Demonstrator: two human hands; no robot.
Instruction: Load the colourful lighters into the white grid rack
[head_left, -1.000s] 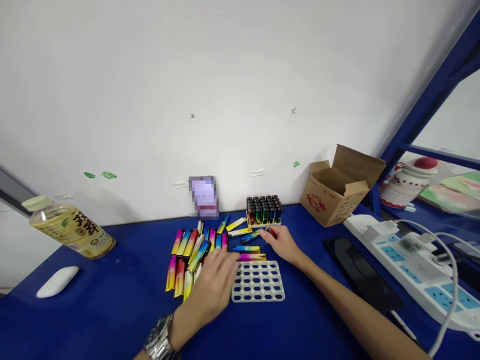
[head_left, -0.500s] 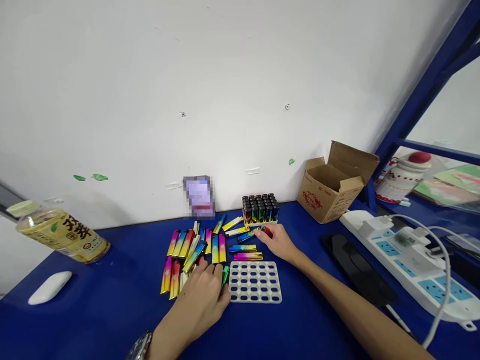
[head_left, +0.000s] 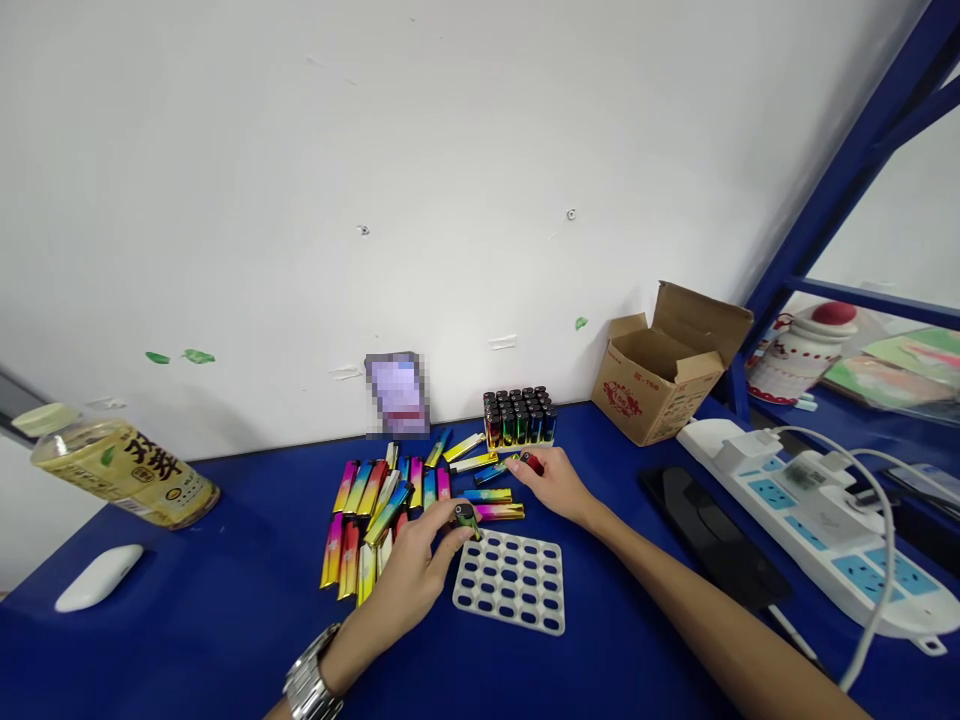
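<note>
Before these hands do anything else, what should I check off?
1. Left hand grips a dark-topped lighter: ok.
2. Right hand grips a red lighter: ok.
3. Dark-topped lighter seated in a tray hole: cannot tell; fingers hide its lower end.
4. Tray squared with the wall: not ok, skewed.
5. Rear lighters upright: ok, standing in rows.

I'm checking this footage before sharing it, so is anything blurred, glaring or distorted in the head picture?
All in the head view: the screen by the wall is pixelated, unreadable; the lighters show bright glints; the bottle at left looks stretched and tilted, probably from wide-angle distortion.
</note>
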